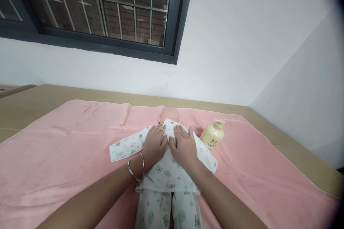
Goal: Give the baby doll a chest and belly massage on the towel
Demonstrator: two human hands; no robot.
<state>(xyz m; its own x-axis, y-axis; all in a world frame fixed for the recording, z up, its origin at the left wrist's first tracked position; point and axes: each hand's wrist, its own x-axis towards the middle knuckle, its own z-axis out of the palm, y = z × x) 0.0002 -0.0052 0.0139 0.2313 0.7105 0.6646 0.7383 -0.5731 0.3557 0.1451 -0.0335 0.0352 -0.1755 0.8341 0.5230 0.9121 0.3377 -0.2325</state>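
Note:
A baby doll point(169, 113) lies stretched out, dressed in a white printed long-sleeved top point(172, 171) and matching trousers point(154, 209). Flat on the left side of its upper body rests my left hand point(155, 144), thumb spread from the fingers, a silver bangle on the wrist. My right hand point(185, 146) lies open on the other side, its thumb near the left thumb. Both palms touch the cloth and hold nothing. The sleeves reach out to either side. Beside the right sleeve is a cream pump bottle point(213, 135), tilted in the view.
A pink cloth point(80, 143) with slight creases spreads beneath the doll. It covers much of a tan table point(61, 93), whose far edge meets a white wall point(220, 43). Above is a dark-framed window point(172, 25) with metal bars and brickwork behind it.

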